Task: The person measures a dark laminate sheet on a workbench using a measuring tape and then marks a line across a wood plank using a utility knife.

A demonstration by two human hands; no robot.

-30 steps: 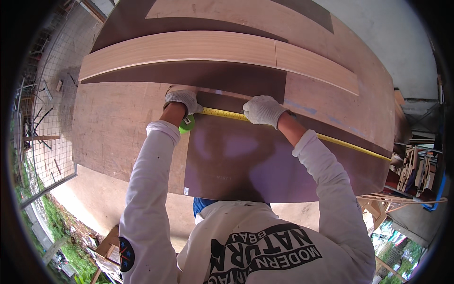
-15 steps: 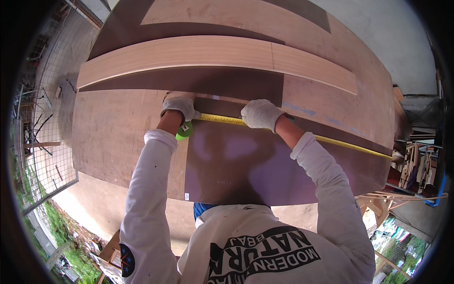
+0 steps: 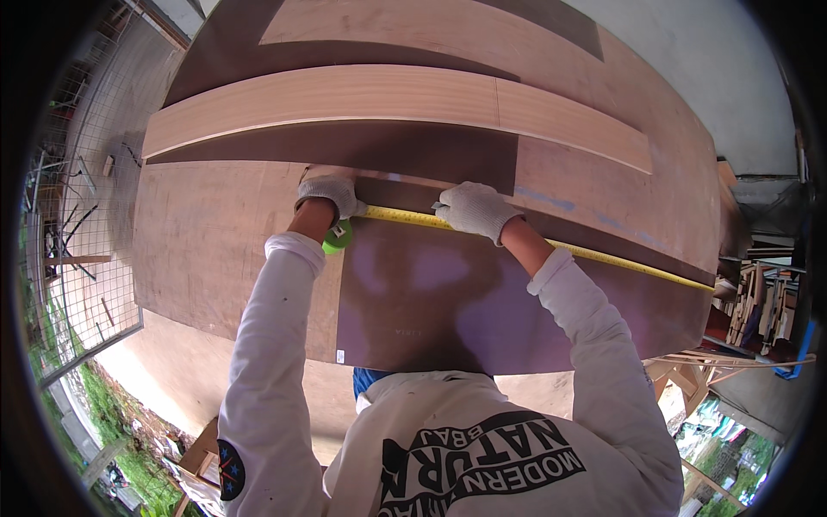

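Tape (image 3: 409, 217) out, green case (image 3: 338, 237) in left hand (image 3: 332, 193)

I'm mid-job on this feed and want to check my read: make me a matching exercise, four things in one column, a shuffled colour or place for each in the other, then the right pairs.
Things
1. tape blade
2. tape case
3. long plank
4. small sticker

Colour or place
A. at the near left corner of the dark board
B. pale wood, lying beyond the tape blade
C. yellow, running out past the right hand
D. green, at the left hand

Right pairs: 1-C, 2-D, 3-B, 4-A
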